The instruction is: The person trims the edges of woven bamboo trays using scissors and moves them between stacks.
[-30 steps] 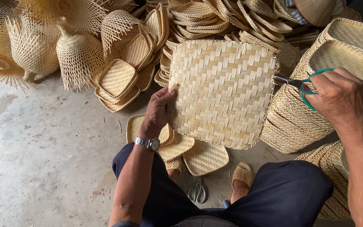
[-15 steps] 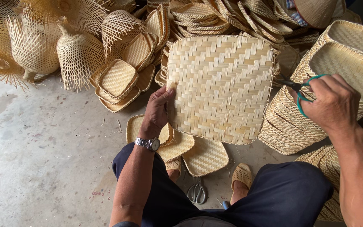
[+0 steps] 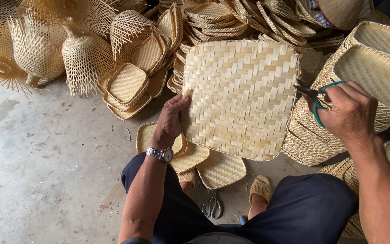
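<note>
Your left hand pinches the left edge of the woven bamboo tray, held up over your knees; it looks light, stiff, brittle at the rim. Your right hand grips green-handled scissors at its right edge.

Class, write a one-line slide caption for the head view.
Left hand steadies a woven bamboo tray while right hand works green-handled scissors at its edge.

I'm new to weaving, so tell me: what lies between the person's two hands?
In the head view, a square woven tray spans the gap: the left hand grips its left edge, and the right hand holds green-handled scissors at its right edge.
</note>
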